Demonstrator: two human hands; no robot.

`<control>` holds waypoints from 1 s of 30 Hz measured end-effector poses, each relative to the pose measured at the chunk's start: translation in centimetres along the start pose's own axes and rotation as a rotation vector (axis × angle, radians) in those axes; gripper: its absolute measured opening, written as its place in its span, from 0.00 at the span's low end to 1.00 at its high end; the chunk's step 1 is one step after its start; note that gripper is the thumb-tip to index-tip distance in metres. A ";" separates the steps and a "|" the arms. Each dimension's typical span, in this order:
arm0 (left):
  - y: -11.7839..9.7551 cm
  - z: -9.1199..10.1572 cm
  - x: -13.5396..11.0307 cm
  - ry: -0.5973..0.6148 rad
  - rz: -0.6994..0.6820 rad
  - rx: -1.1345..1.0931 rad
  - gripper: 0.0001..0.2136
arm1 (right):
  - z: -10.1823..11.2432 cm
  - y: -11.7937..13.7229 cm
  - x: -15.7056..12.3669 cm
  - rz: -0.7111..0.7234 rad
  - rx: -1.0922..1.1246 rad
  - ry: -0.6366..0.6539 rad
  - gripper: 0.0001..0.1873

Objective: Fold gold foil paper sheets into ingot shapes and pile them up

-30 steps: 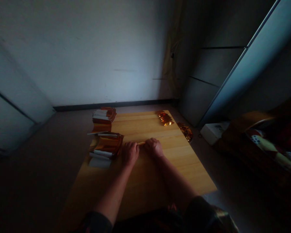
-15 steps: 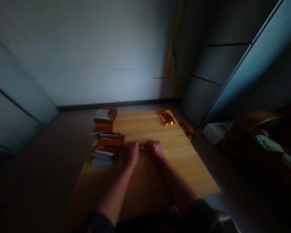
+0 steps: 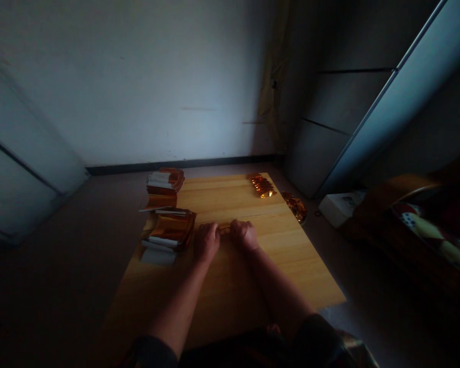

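Note:
Between my two hands, a small strip of gold foil paper (image 3: 225, 229) shows just above the wooden table (image 3: 291, 260). My left hand (image 3: 207, 241) is closed on its left end, and my right hand (image 3: 244, 235) is closed on its right end. Most of the piece is hidden by my fingers. Left of my left hand lies a stack of gold foil paper sheets (image 3: 172, 227) with whitish backs. Another stack of sheets (image 3: 164, 179) lies behind it at the table's far left corner.
A row of folded shiny gold foil pieces (image 3: 262, 185) sits at the far right corner. More gold foil pieces (image 3: 294, 207) lie low beyond the right edge. A white box (image 3: 339, 208) and a wooden chair (image 3: 410, 186) with cloth stand to the right. A wall (image 3: 176, 92) rises behind.
My hands stay in nearly the same place, still on the gold foil paper. The strip between them looks slightly flatter and less shiny. The whole view has shifted a little.

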State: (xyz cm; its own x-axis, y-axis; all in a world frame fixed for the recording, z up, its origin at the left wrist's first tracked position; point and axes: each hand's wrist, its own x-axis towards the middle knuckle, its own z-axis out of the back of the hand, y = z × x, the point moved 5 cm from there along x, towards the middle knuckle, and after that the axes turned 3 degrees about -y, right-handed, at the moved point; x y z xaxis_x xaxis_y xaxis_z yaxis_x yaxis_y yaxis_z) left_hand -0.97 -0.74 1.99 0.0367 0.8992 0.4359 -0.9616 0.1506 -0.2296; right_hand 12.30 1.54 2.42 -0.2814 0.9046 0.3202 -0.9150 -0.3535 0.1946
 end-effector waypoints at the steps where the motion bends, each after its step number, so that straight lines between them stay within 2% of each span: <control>1: 0.1 -0.1 0.0 -0.003 0.005 -0.018 0.07 | 0.0 0.0 0.0 0.003 -0.005 -0.001 0.09; 7: 0.9 -0.7 0.2 -0.009 0.064 -0.109 0.08 | 0.5 0.1 -0.2 0.002 -0.030 -0.028 0.10; 11: 0.9 -0.7 0.3 -0.011 0.056 -0.167 0.09 | 0.6 0.1 -0.3 0.004 -0.041 -0.011 0.10; 23: 0.7 -0.3 0.3 -0.035 0.042 -0.203 0.10 | 0.3 0.1 -0.4 0.040 -0.057 -0.022 0.11; 30: 0.9 -0.4 0.3 -0.023 0.086 -0.209 0.09 | 0.1 -0.1 -0.2 0.019 -0.032 -0.017 0.11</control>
State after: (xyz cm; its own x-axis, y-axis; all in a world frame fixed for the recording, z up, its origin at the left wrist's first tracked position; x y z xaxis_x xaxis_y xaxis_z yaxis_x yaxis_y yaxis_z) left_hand -1.75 -0.15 1.54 -0.0510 0.9033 0.4260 -0.8838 0.1579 -0.4405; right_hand 12.51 1.37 2.41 -0.2945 0.8934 0.3393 -0.9181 -0.3630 0.1590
